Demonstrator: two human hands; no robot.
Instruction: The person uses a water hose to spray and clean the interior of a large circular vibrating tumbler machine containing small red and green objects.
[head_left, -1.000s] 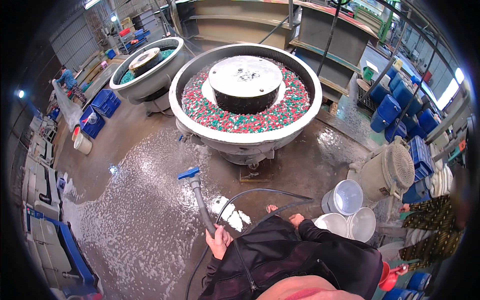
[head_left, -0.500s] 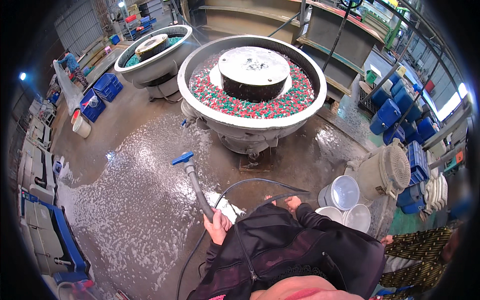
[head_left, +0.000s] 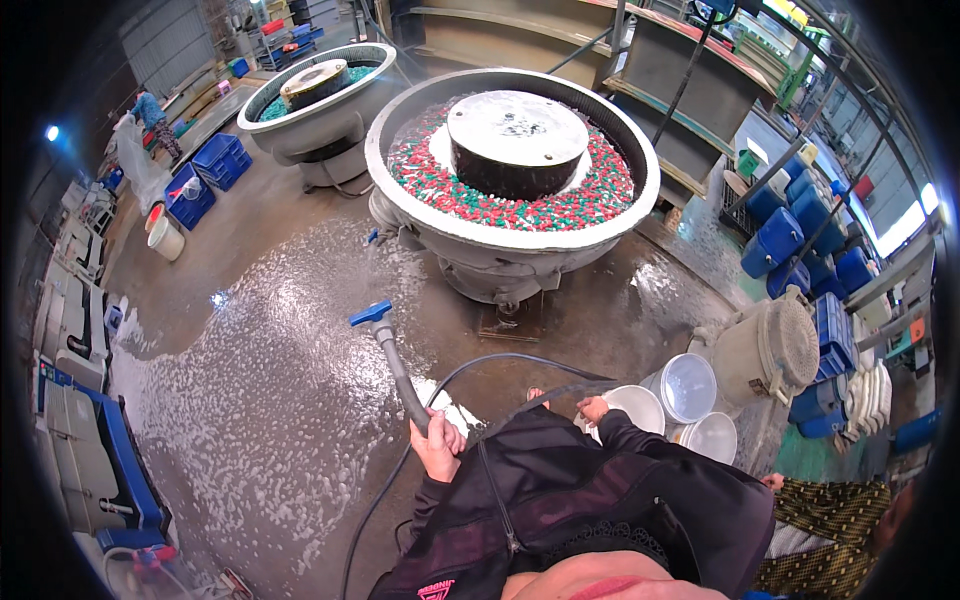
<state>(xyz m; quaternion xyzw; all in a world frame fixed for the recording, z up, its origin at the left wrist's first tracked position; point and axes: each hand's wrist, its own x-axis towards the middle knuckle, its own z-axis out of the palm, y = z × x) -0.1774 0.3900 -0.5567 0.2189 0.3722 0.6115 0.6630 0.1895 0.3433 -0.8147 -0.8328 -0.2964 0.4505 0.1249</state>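
Note:
My left hand (head_left: 437,452) is wrapped round a grey hose pipe (head_left: 404,384), which points up and away over the wet floor. A blue valve handle (head_left: 371,313) sits crosswise at its far end. To the right, my right hand (head_left: 592,408) has its fingers curled at the left rim of a white bucket (head_left: 640,402), which it appears to grip; the sleeve hides part of the contact. A thin dark hose (head_left: 500,357) loops over the floor between my hands. Beyond them stands a big round tub (head_left: 520,240) holding red, green and white pellets.
Two more white buckets (head_left: 688,388) (head_left: 712,440) and a beige lidded drum (head_left: 770,345) stand at right. Foamy water spreads over the floor (head_left: 270,400). A second tub (head_left: 330,135) is farther left. One person (head_left: 152,120) is far left; another's patterned sleeve (head_left: 830,520) is lower right.
The white bucket by my right hand has shifted left and away from me, and more of it shows. The view has tilted slightly. My left hand keeps its hold on the hose pipe.

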